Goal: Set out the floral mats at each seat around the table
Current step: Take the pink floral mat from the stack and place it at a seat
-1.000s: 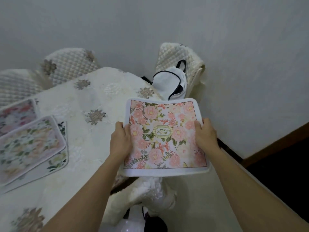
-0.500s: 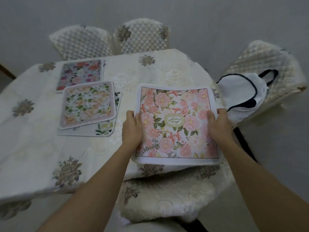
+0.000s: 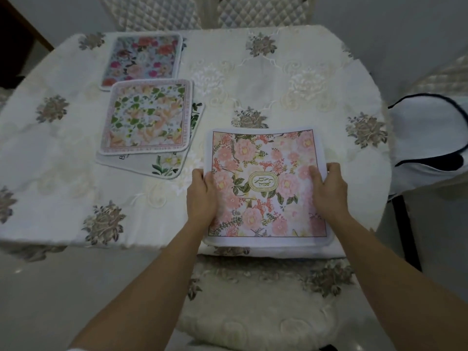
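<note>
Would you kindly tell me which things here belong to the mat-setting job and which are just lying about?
Job: pink mat held by left hand and right hand; peach mat, red mat, white mat beneath it.
Lying about: white bag, chair cushion.

Left hand [image 3: 202, 196] and right hand [image 3: 329, 191] grip (arms outstretched).

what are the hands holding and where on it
Both hold the pink mat by its side edges: left hand on the left edge, right hand on the right, thumbs on top.
</note>
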